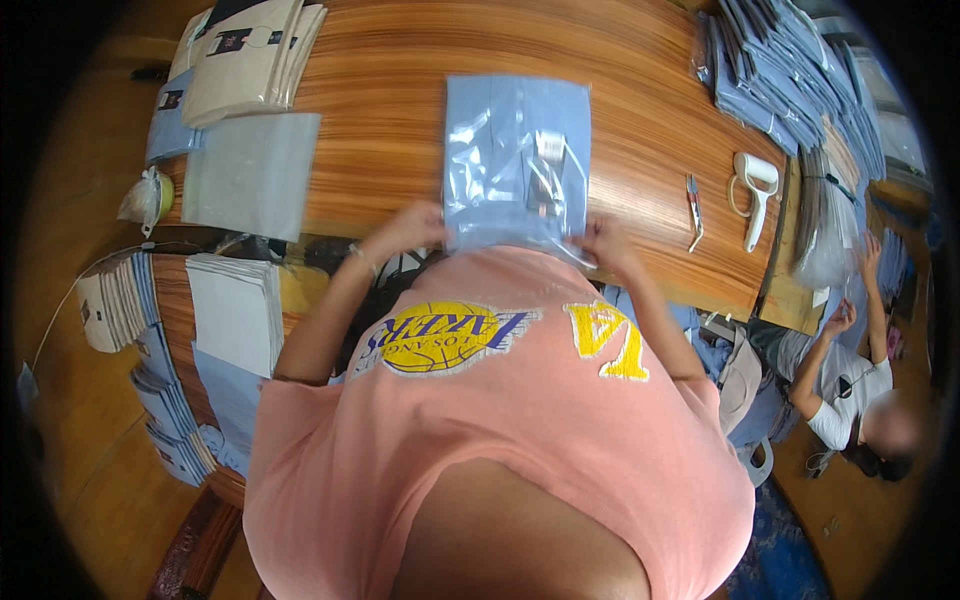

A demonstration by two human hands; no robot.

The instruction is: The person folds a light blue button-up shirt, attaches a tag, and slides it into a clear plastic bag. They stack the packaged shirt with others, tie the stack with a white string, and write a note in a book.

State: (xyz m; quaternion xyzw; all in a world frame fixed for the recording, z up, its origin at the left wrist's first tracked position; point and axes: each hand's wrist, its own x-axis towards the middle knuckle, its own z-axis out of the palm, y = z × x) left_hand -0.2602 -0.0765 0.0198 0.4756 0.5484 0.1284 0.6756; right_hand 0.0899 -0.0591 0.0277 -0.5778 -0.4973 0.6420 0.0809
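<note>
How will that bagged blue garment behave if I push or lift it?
Its glossy clear bag may slide easily on the tabletop. The folded garment looks like soft cloth, so it may sag if lifted by one edge. Lying flat, it seems unlikely to tip.

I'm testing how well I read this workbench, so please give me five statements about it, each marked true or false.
1. The left hand and right hand are at opposite sides of the bagged blue garment. True.
2. The white roller lies left of the bagged blue garment. False: the white roller lies to its right.
3. The slim hand tool lies between the bagged blue garment and the white roller. True.
4. The translucent plastic sheets are at the right edge of the table. False: the translucent plastic sheets are on the left.
5. Another person is visible at the right of the picture. True.
</note>
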